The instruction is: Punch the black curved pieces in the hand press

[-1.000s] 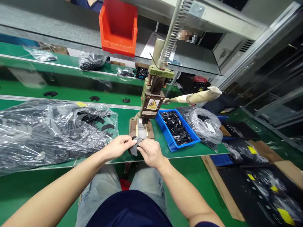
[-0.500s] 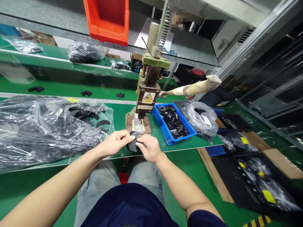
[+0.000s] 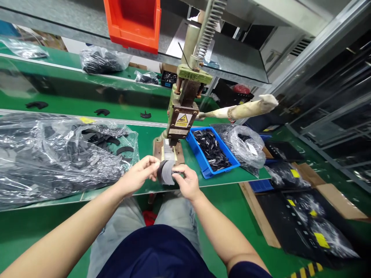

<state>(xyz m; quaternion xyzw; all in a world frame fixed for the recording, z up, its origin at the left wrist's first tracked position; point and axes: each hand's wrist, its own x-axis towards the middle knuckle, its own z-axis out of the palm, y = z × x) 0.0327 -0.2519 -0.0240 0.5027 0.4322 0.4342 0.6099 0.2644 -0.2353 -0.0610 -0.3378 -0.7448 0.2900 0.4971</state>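
Between my two hands is a curved dark part (image 3: 167, 172), with a grey face and a black outer edge. My left hand (image 3: 144, 173) pinches its left side between thumb and fingers. On the right side, my right hand (image 3: 186, 180) grips near its inner edge, at a small black piece that its fingers partly hide. The part is held just in front of the hand press (image 3: 181, 119), over the near edge of the base plate (image 3: 169, 150). The press's long lever (image 3: 246, 110) sticks out to the right.
A large clear bag (image 3: 58, 162) of curved dark parts covers the bench's left. A blue tray (image 3: 213, 152) of small black pieces stands right of the press, beside another plastic bag (image 3: 246, 144). An orange bin (image 3: 133, 25) sits on the shelf above. Three dark parts lie behind.
The curved part has turned so that more of its grey face shows. My hands have shifted slightly apart around it, and the view has moved a little.
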